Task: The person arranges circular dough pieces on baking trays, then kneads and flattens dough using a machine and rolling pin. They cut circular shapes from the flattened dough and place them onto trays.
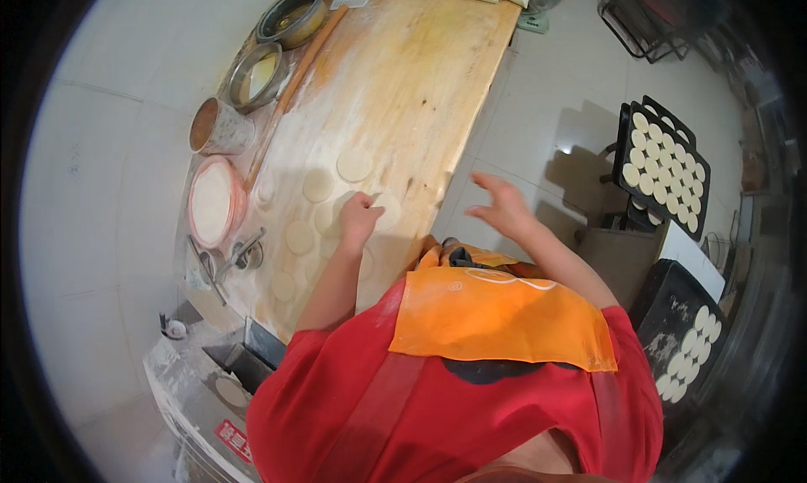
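Observation:
My left hand [359, 219] is over the floured wooden table [403, 104], thumb and fingers closed at the left edge of a flat dough round [387, 212]. My right hand [507, 207] hangs past the table's edge above the tiled floor, its fingers apart and holding nothing. Other pale rounds lie around my left hand: one dough round [354, 165] farther up, another dough round [318, 185] to the left, and several nearer my body. My left forearm hides part of that group.
Along the wall side are a long rolling pin [296, 82], a pink bowl of flour [213, 200], a metal can [230, 130] and metal bowls. To the right, a black tray [637, 149] carries rows of dough rounds. Another black tray [659, 331] sits lower right. A grey machine [189, 382] adjoins the table.

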